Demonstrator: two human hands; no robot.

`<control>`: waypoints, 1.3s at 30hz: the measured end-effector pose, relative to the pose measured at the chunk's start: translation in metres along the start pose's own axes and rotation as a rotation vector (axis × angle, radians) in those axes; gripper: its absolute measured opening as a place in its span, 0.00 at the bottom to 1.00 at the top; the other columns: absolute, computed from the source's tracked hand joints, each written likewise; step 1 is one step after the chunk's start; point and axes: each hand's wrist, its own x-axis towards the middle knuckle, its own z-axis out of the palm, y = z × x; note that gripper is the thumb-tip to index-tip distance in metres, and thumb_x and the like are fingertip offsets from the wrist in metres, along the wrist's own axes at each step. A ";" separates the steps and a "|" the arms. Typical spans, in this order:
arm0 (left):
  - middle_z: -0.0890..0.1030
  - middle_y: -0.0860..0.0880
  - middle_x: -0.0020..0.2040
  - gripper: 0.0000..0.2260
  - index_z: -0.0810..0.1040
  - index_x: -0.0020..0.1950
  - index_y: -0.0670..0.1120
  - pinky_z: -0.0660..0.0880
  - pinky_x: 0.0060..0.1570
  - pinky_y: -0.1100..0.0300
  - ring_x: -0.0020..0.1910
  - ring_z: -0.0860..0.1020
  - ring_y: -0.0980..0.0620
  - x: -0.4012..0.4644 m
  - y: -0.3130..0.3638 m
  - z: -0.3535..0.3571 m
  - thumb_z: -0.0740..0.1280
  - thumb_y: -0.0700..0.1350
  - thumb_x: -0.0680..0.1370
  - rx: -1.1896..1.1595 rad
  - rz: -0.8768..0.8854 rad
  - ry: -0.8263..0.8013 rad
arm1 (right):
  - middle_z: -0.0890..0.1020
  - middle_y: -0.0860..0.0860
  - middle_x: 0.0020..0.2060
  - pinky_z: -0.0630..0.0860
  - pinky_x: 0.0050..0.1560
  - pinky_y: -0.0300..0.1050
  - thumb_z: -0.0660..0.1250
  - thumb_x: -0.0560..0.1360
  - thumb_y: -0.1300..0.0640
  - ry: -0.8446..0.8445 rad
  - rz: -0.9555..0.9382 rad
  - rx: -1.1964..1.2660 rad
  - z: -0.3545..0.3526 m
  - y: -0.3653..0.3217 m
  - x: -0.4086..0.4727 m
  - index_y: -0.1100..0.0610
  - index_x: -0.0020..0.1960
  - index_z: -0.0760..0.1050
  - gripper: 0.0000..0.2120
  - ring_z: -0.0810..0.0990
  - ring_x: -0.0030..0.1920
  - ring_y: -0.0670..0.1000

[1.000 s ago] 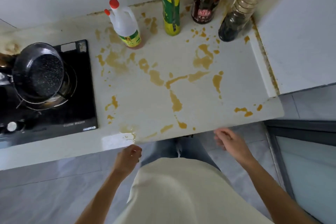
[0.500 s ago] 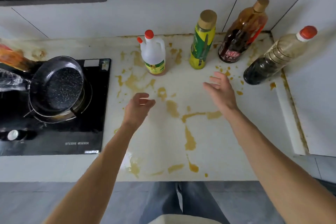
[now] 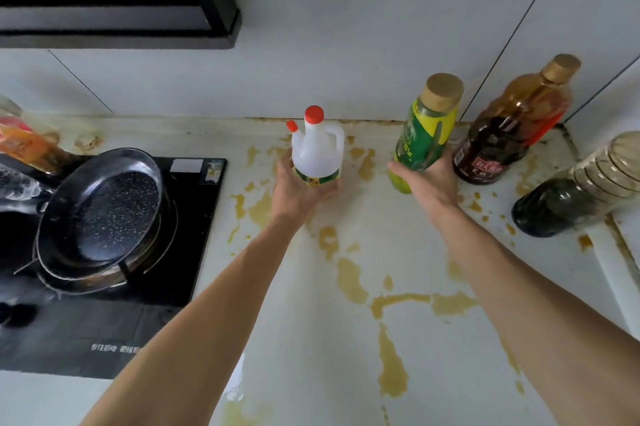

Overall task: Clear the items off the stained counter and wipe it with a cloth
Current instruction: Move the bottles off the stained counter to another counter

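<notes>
two hands are gripping bottles on the stained counter [image 3: 311,339]: left hand [image 3: 298,190] is wrapping the white jug [image 3: 317,152] by the stove, right hand [image 3: 433,180] is closing on the green bottle [image 3: 424,135]. dark liquid is sitting low in the brown bottle [image 3: 509,135] and clear bottle [image 3: 581,186] at the far right.

Soft, even daylight fills the scene, leaving the pale counter [image 3: 433,373] bright with only faint shadows under the arms. A white glare patch sits near its front edge, and the pan [image 3: 100,214] shows speckled highlights. Wide-angle distortion bends the bottles at the right edge. Focus is slightly soft throughout.
</notes>
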 end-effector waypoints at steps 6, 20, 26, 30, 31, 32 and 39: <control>0.78 0.65 0.54 0.40 0.69 0.70 0.60 0.80 0.46 0.62 0.53 0.79 0.65 0.012 -0.009 0.009 0.85 0.55 0.62 -0.006 0.076 0.030 | 0.75 0.29 0.39 0.69 0.54 0.35 0.83 0.64 0.46 0.105 -0.008 -0.035 0.010 0.006 0.010 0.43 0.60 0.74 0.29 0.78 0.49 0.44; 0.80 0.60 0.58 0.41 0.69 0.72 0.54 0.74 0.45 0.64 0.56 0.79 0.63 -0.066 0.027 -0.033 0.84 0.56 0.64 0.090 0.097 -0.010 | 0.87 0.41 0.50 0.79 0.54 0.36 0.82 0.65 0.45 0.027 -0.037 0.009 -0.049 -0.054 -0.065 0.50 0.59 0.82 0.25 0.84 0.51 0.39; 0.81 0.59 0.55 0.40 0.70 0.69 0.55 0.76 0.44 0.61 0.54 0.81 0.58 -0.145 0.029 -0.069 0.82 0.60 0.61 0.147 0.038 -0.064 | 0.87 0.43 0.48 0.78 0.47 0.29 0.83 0.67 0.48 -0.022 0.088 -0.028 -0.088 -0.043 -0.144 0.54 0.61 0.83 0.25 0.83 0.46 0.32; 0.81 0.62 0.54 0.42 0.70 0.67 0.58 0.77 0.46 0.60 0.54 0.80 0.60 -0.198 0.013 -0.090 0.81 0.65 0.56 0.202 -0.072 -0.118 | 0.86 0.41 0.43 0.77 0.43 0.27 0.83 0.66 0.46 -0.071 0.181 -0.102 -0.110 -0.024 -0.200 0.54 0.57 0.84 0.24 0.81 0.42 0.30; 0.81 0.63 0.54 0.42 0.70 0.67 0.59 0.78 0.47 0.58 0.54 0.80 0.60 -0.211 0.008 -0.096 0.81 0.66 0.56 0.225 -0.095 -0.127 | 0.86 0.41 0.43 0.75 0.40 0.25 0.83 0.66 0.46 -0.096 0.195 -0.111 -0.116 -0.021 -0.213 0.53 0.57 0.84 0.23 0.81 0.42 0.29; 0.81 0.63 0.53 0.42 0.70 0.66 0.59 0.78 0.46 0.58 0.53 0.80 0.60 -0.222 0.002 -0.101 0.81 0.66 0.57 0.250 -0.110 -0.132 | 0.86 0.41 0.43 0.76 0.41 0.26 0.83 0.66 0.47 -0.124 0.206 -0.115 -0.121 -0.018 -0.226 0.52 0.57 0.84 0.22 0.82 0.43 0.31; 0.82 0.58 0.54 0.41 0.70 0.66 0.57 0.78 0.41 0.60 0.51 0.82 0.55 -0.292 -0.040 -0.127 0.83 0.65 0.58 0.291 -0.211 -0.101 | 0.86 0.38 0.46 0.74 0.40 0.23 0.83 0.67 0.50 -0.191 0.280 -0.116 -0.165 0.014 -0.314 0.52 0.59 0.83 0.23 0.82 0.45 0.30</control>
